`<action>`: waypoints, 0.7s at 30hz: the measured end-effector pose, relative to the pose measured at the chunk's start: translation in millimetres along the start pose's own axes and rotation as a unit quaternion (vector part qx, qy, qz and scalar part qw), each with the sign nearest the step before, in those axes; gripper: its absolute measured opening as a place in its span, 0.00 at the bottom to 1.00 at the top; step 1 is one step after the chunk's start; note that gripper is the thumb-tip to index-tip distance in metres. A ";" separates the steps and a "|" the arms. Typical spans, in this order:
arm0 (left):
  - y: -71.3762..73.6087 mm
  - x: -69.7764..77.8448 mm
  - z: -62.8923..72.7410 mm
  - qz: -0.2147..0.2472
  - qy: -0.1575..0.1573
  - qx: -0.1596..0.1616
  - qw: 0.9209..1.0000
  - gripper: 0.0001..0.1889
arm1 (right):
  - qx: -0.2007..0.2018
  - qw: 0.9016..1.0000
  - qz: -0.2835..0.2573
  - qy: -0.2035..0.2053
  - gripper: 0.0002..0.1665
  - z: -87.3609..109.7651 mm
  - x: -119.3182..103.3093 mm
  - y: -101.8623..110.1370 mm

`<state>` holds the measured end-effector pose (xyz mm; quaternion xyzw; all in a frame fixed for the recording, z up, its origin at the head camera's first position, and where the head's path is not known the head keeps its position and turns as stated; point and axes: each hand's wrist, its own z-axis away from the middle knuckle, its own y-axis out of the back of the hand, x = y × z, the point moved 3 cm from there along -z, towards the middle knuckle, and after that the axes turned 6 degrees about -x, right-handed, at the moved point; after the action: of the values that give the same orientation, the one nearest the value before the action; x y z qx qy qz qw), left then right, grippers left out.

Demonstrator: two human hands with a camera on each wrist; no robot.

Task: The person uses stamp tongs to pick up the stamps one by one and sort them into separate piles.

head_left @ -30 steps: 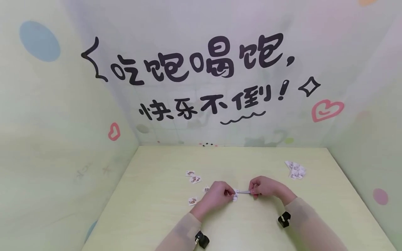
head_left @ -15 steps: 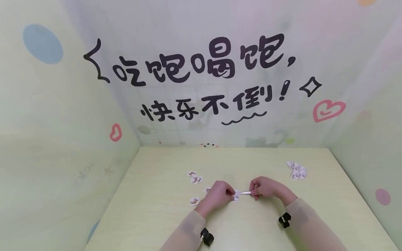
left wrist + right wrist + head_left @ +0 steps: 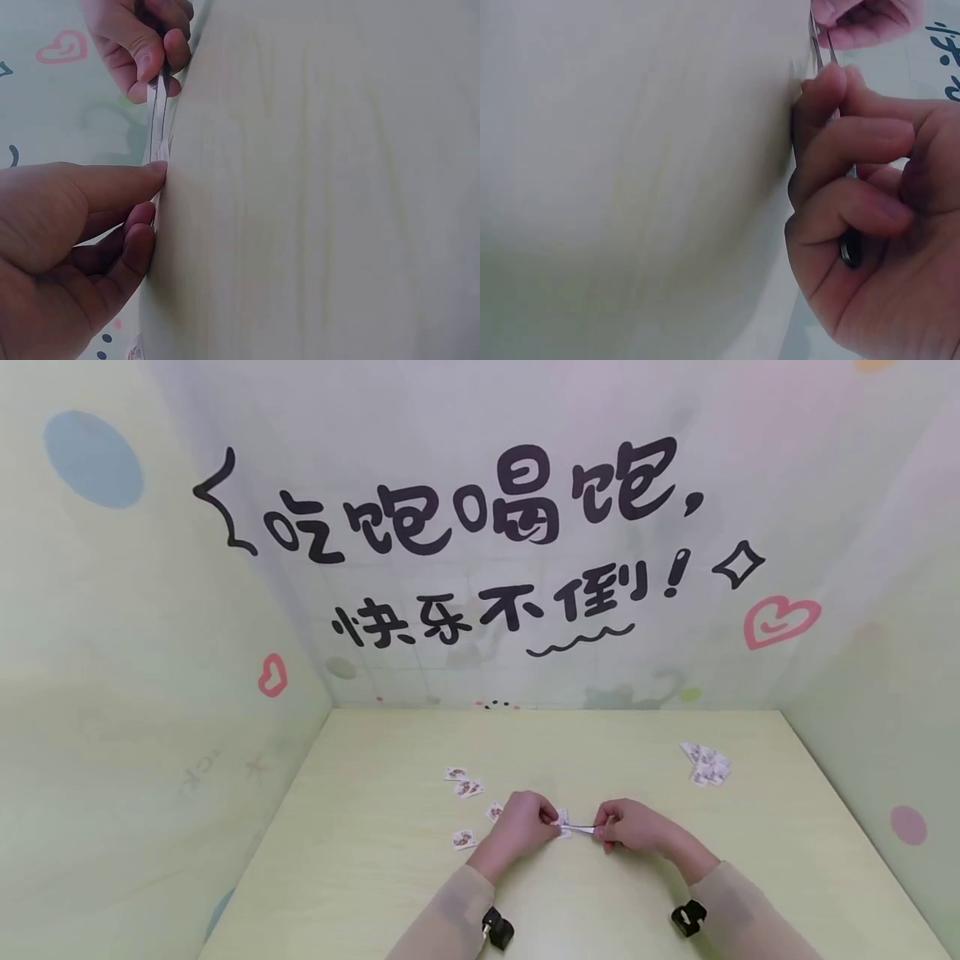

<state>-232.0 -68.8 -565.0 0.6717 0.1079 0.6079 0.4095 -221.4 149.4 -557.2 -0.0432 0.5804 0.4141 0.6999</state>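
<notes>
A small printed playing card shows at the fingertips of my left hand, over the middle of the table. The left thumb and fingers pinch its left edge and hide part of it. My right hand grips silver tweezers, which point left and overlap the card. In the left wrist view, the prongs of the tweezers run from the right fingers down to the left thumb tip. The right wrist view shows their two prongs apart and the dark rear end inside the curled fingers.
Several loose face cards lie left of the left hand on the pale wooden table. A cluster of overlapping cards lies at the back right. Printed walls border the table at the back and sides.
My right hand has come slightly nearer my body, and the tweezers now cross the card lower down and further left. The left hand keeps its pinch on the card.
</notes>
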 end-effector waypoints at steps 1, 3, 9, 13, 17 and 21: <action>0.0 -0.6 0.1 0.001 0.003 0.000 1.000 0.05 | 0.009 1.000 0.004 0.000 0.06 0.8 -1.1 -1.6; 0.4 -0.8 0.3 0.004 0.004 0.001 1.000 0.06 | 0.023 1.000 0.013 -0.001 0.07 1.7 -3.1 -4.6; 1.4 -0.2 1.1 0.010 0.007 0.000 1.000 0.06 | 0.045 0.998 0.036 -0.023 0.08 0.6 -5.0 -10.0; 0.9 -1.2 1.9 0.010 0.011 0.001 1.000 0.06 | 0.049 0.997 0.038 -0.041 0.10 0.7 -5.6 -10.3; -0.8 -3.1 2.4 0.021 0.018 0.004 1.000 0.06 | 0.047 0.998 0.031 -0.042 0.10 1.8 -6.4 -9.9; -2.2 -5.8 1.6 0.038 0.021 0.006 0.999 0.07 | 0.048 0.998 0.027 -0.036 0.10 3.1 -7.1 -9.4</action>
<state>-231.2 -71.8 -570.6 0.6651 0.0946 0.6360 0.3798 -212.9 141.2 -554.1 0.0206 0.5752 0.4058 0.7100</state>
